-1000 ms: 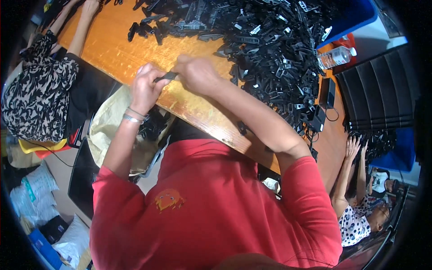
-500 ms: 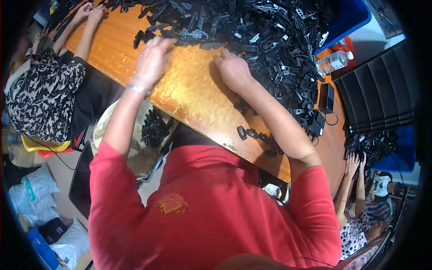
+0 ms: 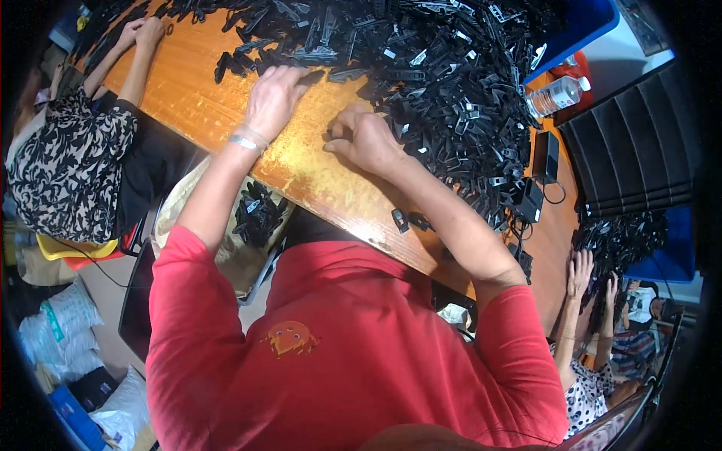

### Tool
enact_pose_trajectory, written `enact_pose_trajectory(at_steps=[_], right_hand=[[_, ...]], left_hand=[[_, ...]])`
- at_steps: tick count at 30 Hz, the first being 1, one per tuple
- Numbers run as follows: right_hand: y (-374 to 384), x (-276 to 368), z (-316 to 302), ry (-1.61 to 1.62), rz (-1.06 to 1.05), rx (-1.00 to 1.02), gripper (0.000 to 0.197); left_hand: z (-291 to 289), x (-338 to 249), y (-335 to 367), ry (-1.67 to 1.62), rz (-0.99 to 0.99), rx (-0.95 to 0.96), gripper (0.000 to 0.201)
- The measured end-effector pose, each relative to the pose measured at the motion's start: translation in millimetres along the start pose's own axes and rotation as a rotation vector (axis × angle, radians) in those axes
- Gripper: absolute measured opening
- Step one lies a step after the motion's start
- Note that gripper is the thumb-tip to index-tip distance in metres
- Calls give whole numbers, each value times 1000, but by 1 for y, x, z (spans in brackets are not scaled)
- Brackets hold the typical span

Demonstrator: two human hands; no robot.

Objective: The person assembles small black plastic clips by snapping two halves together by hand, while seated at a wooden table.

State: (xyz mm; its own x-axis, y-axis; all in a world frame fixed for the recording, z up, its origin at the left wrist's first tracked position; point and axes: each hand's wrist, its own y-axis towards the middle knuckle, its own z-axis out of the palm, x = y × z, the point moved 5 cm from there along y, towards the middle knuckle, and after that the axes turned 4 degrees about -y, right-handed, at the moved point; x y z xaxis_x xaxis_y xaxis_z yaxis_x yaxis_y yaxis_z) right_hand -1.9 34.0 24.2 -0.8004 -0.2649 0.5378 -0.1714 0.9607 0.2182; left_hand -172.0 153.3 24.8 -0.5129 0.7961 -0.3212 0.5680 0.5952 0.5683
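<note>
My left hand is at the near edge of a large pile of black plastic parts. Its fingers are closed, and a dark, slim plastic part sticks out at the thumb and fingertips. Over the bare wood to its right is my right hand, fingers curled and thumb drawn in. A small dark spot shows at those fingertips, too little to name. Below my right forearm a few small black plastic pieces lie on the wooden table.
More black parts lie in a lined container by my lap. A clear bottle, a blue bin and small black boxes are on the right. Co-workers' hands work at the far left, and others at the right.
My right hand has drawn back from the pile, down and to the left, and curled. My left hand has shifted slightly right, with a dark plastic part now at its fingertips.
</note>
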Motion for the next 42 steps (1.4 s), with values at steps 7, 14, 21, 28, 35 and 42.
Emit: enact_pose_trajectory(at_steps=[7, 14, 21, 28, 35, 42], right_hand=[[-19, 11, 16, 404, 137, -103, 25], [-34, 20, 4, -141, -101, -180, 23], [0, 18, 0, -211, -47, -71, 24], [22, 3, 7, -225, -187, -81, 16], [37, 11, 24, -173, -325, -70, 11], [6, 26, 27, -208, -273, 190, 18]], left_hand=[[-18, -18, -65, -229, -333, 127, 21], [-22, -25, -76, -189, -325, -25, 23], [-18, -30, -80, -124, -277, -1, 18], [-18, -29, -81, -162, -213, -3, 16], [-10, -25, -75, -196, -192, -54, 19], [-52, -7, -99, -203, -341, 357, 18]])
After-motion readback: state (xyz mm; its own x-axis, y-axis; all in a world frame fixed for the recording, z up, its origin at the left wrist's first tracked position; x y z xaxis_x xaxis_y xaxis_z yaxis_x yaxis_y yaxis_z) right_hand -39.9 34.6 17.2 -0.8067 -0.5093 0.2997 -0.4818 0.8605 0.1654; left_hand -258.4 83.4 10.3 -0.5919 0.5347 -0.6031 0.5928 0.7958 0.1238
